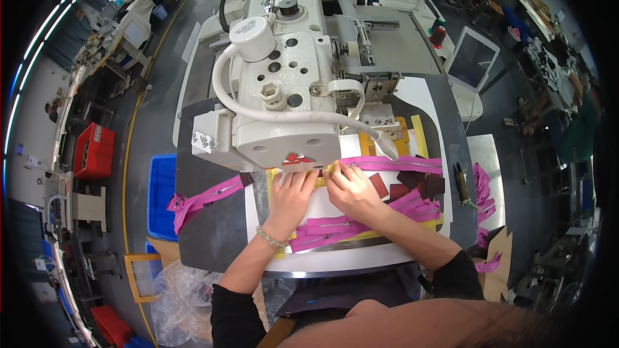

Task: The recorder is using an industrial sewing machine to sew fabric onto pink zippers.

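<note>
Blurred skin [412,330] is crossing the lower edge of the view, below the table [213,238]. Beyond it, both hands are resting over a white board [316,207], just before the machine [284,90] and away from the table's front edge. On the left hand [291,196] the fingers are lying close together; on the right hand [351,192] they are bending, slightly apart. Whether the tips are pinching anything, I cannot tell. They are probably keeping the work flat from both sides.

One pink zip [403,165] is lying at the right hand's fingertips, its long axis running nearly parallel to the front edge, its free end pointing toward the table's right edge. Its other end is hiding by the hand.

More zips [322,226] are heaping nearer the front edge, slanting up rightward, seemingly for easy reach. Dark red tabs [378,185] are lying between. Another strip [216,193] is overhanging the left edge, its dark-tipped end pointing toward the machine.
</note>
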Action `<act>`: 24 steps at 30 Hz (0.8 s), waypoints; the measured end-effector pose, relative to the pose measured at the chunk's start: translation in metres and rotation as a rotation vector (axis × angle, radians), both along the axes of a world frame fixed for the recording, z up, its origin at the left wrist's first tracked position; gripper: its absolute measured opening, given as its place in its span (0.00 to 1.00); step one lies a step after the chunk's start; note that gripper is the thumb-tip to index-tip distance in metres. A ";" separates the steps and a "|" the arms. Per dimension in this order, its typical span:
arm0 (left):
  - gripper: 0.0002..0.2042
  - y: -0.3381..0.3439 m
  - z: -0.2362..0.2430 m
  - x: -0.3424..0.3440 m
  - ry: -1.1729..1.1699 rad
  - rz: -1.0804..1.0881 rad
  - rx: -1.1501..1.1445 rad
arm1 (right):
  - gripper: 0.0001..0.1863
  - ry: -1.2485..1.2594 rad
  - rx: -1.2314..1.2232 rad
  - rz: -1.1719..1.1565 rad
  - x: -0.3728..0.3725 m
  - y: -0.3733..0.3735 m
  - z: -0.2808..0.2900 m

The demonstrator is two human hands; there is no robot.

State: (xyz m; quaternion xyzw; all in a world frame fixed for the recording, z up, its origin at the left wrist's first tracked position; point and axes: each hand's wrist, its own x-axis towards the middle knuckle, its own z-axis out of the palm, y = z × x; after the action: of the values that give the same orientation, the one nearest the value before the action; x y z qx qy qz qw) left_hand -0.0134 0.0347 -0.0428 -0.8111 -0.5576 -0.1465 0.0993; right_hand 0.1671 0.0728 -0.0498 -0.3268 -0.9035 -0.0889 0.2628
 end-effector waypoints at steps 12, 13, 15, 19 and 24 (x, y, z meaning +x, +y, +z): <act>0.17 0.026 0.006 -0.036 -0.122 -0.072 -0.191 | 0.12 0.228 -0.262 0.153 0.008 0.015 0.000; 0.17 0.033 0.009 -0.040 -0.168 -0.091 -0.307 | 0.12 0.221 -0.266 0.165 0.008 0.017 -0.002; 0.19 0.045 0.005 -0.049 -0.257 -0.179 -0.265 | 0.12 0.215 -0.267 0.165 0.009 0.021 -0.003; 0.21 0.059 0.000 -0.058 -0.425 -0.135 -0.553 | 0.12 0.176 -0.244 0.134 0.011 0.022 -0.004; 0.23 0.071 -0.005 -0.066 -0.548 -0.238 -0.643 | 0.13 0.191 -0.209 0.124 0.012 0.018 -0.005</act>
State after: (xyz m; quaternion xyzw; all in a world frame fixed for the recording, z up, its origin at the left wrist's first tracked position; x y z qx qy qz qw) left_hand -0.0792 0.1057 -0.0473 -0.7906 -0.4833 -0.1856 -0.3271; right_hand 0.1788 0.0908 -0.0548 -0.3030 -0.8971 0.0536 0.3172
